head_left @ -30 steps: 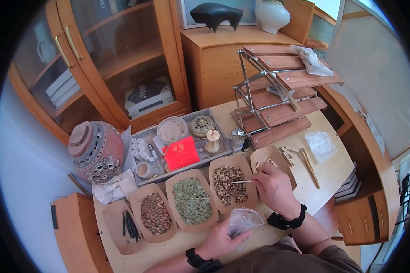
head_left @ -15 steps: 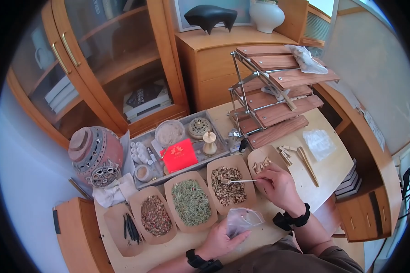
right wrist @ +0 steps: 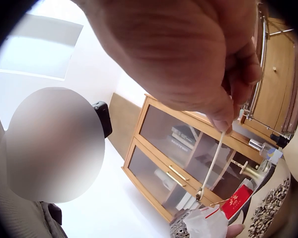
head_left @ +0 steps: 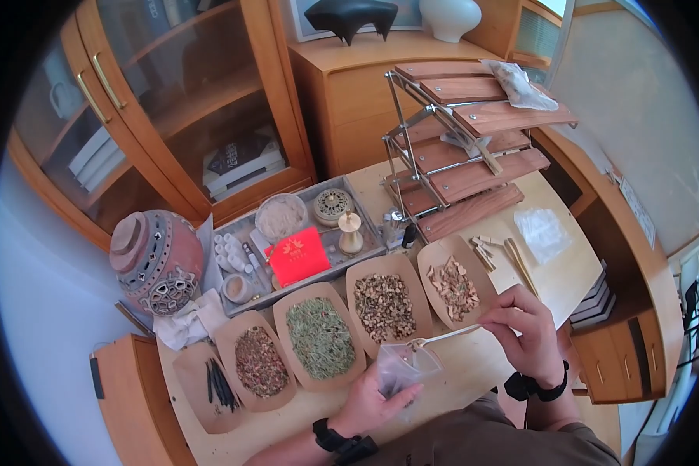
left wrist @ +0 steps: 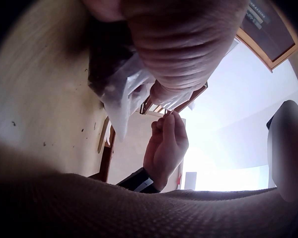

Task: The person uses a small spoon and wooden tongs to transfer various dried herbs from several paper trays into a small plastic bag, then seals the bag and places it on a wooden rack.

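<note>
In the head view the left hand (head_left: 371,404) holds a small clear plastic bag (head_left: 400,371) near the table's front edge, thumb on its near side. The right hand (head_left: 526,334) pinches the end of a thin pale spoon (head_left: 458,334). The spoon's loaded tip lies at the bag's mouth. The right wrist view shows the spoon (right wrist: 212,166) slanting down from the fingertips to the bag (right wrist: 207,223). Behind the bag are paper trays of brown chopped pieces (head_left: 383,307), pale chips (head_left: 453,287) and green dried herb (head_left: 320,338).
Further left stand trays of reddish bits (head_left: 260,361) and dark pods (head_left: 220,386). Behind them are a grey tray (head_left: 369,258) with a red packet (head_left: 297,257) and a brass piece, and a pinkish jar (head_left: 157,260). A slatted wooden rack (head_left: 462,186), tongs (head_left: 520,266) and clear bags (head_left: 542,235) are at right.
The right hand has moved right and nearer the body, bringing the spoon from over the brown pieces to the bag's mouth. The tray of pale chips is now uncovered. The head view has shifted slightly.
</note>
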Demonstrator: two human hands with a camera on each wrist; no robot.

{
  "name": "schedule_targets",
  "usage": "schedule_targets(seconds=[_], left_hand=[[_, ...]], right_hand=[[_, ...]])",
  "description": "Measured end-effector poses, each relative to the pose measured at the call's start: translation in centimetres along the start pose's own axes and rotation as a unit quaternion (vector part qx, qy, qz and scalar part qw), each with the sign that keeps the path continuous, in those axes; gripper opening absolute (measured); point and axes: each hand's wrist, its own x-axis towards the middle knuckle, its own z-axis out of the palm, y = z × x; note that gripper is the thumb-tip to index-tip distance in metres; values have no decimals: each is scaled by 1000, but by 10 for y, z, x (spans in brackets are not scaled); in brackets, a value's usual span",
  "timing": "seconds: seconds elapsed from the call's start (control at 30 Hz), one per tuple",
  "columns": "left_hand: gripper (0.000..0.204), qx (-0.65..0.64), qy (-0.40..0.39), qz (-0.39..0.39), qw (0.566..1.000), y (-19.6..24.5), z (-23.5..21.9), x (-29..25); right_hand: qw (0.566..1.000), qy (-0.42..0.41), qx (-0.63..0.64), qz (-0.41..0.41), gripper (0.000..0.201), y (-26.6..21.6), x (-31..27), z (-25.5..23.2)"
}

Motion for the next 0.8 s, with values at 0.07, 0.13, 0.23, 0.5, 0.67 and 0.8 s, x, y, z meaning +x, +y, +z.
schedule_targets(seconds=[0.07, 0.13, 0.23, 0.5, 0.67, 0.8], left_hand=[[58, 15, 0, -9, 1000, 2, 0, 0], [61, -50, -3, -26, 998, 6, 1, 0], [61, -70, -1, -33, 997, 10, 2, 1], [57, -14, -2, -10, 1000, 7, 0, 2], [54, 48, -2, 20, 999, 9, 1, 3], [54, 25, -9, 3, 1000, 4, 2, 2]], right_hand=[[999, 0, -23, -27, 20, -1, -2, 0], [997, 1, -50, -61, 21, -2, -3, 1], [990, 7, -95, -100, 23, -1, -3, 0], [992, 40, -88, -81, 22, 1, -1, 3], [991, 32, -126, -19, 16, 8, 7, 14], [985, -16, -169, -11, 8, 8, 9, 27]])
